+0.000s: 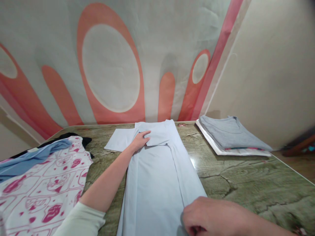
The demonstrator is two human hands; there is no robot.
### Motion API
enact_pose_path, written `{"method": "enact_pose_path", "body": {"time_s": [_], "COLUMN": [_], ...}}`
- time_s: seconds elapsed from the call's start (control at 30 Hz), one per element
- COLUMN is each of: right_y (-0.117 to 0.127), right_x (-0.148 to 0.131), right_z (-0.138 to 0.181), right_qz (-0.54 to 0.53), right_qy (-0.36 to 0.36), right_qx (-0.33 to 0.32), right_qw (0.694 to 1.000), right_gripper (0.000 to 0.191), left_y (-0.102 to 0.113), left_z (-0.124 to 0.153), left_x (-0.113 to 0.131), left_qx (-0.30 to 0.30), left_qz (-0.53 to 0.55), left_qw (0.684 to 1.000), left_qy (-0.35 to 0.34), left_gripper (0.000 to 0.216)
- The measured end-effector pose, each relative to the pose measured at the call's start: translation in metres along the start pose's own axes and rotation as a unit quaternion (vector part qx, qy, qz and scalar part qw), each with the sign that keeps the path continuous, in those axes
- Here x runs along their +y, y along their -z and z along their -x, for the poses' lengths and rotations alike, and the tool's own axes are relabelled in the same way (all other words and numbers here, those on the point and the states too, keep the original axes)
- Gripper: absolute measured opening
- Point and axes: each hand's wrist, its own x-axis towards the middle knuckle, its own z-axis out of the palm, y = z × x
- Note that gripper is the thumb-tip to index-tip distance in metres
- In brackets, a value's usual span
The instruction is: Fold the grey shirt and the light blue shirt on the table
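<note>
A pale blue T-shirt (157, 177) lies lengthwise on the table, its right side folded in over the middle. My left hand (140, 140) rests flat on the upper part of the shirt near the collar, fingers spread, next to the left sleeve (119, 139) that sticks out sideways. My right hand (209, 216) is at the shirt's lower right edge with its fingers curled on the fabric near the hem.
A green marbled table (246, 183) carries a pile of loose clothes at the left: a white and pink printed garment (46, 190) with blue cloth (29, 159) on it. A stack of folded grey and white shirts (231, 136) sits at the back right. A painted wall stands behind.
</note>
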Motion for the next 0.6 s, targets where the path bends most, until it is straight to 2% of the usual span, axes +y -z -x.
{"method": "enact_pose_path", "body": {"time_s": [0.2,0.4,0.47,0.6], "right_y": [0.007,0.004,0.007,0.012], "right_x": [0.001,0.001,0.008,0.041], "right_z": [0.001,-0.002,-0.002,-0.011], "right_qz": [-0.062,-0.109,-0.126,-0.058], "right_qy": [0.038,0.014,0.004,-0.083], "right_qx": [-0.004,0.012,0.061,0.241], "right_qw": [0.997,0.994,0.990,0.965], "right_gripper": [0.014,0.018,0.020,0.030], "left_y": [0.001,-0.003,-0.003,-0.003], "left_z": [-0.001,-0.007,-0.006,0.008], "left_x": [-0.001,-0.007,-0.006,0.010], "left_qx": [0.030,0.086,0.100,0.128], "left_qz": [-0.067,-0.160,-0.192,-0.287], "left_qw": [0.997,0.976,0.971,0.949], "left_qy": [-0.038,-0.116,-0.106,-0.041], "left_gripper": [0.059,0.056,0.054,0.066]}}
